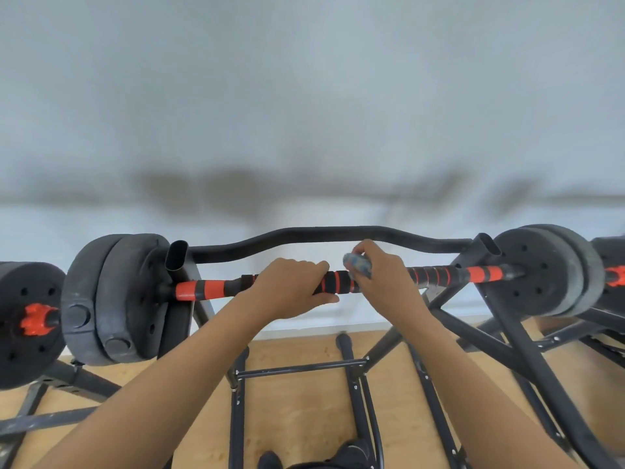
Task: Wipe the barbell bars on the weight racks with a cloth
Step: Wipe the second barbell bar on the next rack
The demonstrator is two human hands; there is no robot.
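The left hand point(292, 287) curls round the middle of the red-and-black barbell bar point(340, 282). Just beside it along the bar, the right hand point(384, 277) holds a bunched bluish cloth point(356, 265) on the bar's top. The bar lies across a black rack point(507, 333), with weight plates point(115, 299) at each end.

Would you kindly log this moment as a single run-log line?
phase: wiping | left hand: grips barbell bar | right hand: holds cloth against bar | bar: resting on rack

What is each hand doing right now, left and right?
Left hand: closed, gripping the barbell bar.
Right hand: closed, holding the cloth against the bar.
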